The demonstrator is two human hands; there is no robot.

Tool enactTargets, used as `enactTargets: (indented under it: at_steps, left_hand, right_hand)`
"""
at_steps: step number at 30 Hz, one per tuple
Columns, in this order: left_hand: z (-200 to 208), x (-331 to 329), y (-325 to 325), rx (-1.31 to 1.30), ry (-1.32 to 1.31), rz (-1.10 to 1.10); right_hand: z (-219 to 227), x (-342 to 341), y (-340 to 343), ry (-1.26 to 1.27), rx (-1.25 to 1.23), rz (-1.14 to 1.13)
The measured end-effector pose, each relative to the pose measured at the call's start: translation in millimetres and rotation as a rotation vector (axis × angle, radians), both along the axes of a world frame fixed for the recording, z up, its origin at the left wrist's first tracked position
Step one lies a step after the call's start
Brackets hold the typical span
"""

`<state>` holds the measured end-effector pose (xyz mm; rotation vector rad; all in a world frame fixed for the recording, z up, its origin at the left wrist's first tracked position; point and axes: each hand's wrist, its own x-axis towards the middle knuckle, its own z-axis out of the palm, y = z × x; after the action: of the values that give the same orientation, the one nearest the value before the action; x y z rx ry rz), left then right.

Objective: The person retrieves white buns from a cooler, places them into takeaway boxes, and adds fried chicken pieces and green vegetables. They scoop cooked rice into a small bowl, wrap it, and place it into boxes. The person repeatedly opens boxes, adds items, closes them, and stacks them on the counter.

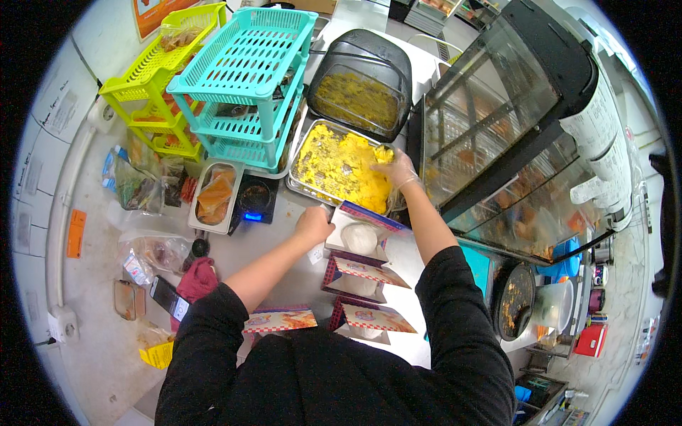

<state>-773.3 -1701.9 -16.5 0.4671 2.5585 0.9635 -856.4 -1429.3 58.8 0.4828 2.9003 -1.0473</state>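
My right hand point(399, 170), in a clear plastic glove, reaches over the right side of a metal tray point(302, 186). Its fingers close at the crumbly yellow food point(337, 162) in the tray. My left hand point(315, 225) is bare and curled closed just below the tray; what it holds is hidden, and a white slip point(315, 253) shows beneath it. Right of that hand stands an open patterned cardboard box point(376, 216) with a white rounded mound point(359, 238) inside. Similar boxes point(366, 270) line up nearer to me, several with white mounds partly hidden by their flaps.
Behind the tray sits a black roasting pan point(360, 85). Stacked turquoise baskets point(245, 60) and lime baskets point(149, 78) stand at the left. A scale point(254, 201) adjoins a metal food container point(215, 197). A glass display case point(490, 128) bounds the right; a phone point(169, 296) lies lower left.
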Motion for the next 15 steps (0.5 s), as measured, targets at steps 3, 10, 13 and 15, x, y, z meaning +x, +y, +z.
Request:
enactTargets:
  at_steps: [3, 10, 13, 15]
  left_hand:
    - [-11.6, -7.2, -14.0, 0.074, -0.069, -0.046]
    - [-12.3, -14.3, -26.9, 0.169, -0.238, -0.071]
    - [-8.4, -17.6, -27.1, 0.128, -0.335, -0.063]
    - [-8.0, -18.4, -27.8, 0.147, -0.382, -0.041]
  right_hand:
    - [31.9, 35.3, -18.5, 0.167, -0.129, 0.000]
    - [63.3, 167.2, -87.9, 0.422, 0.556, 0.524]
    - [65.0, 190.2, -113.6, 0.129, 0.706, 0.515]
    - [73.4, 181.5, -115.6, -0.012, 0.536, 0.466]
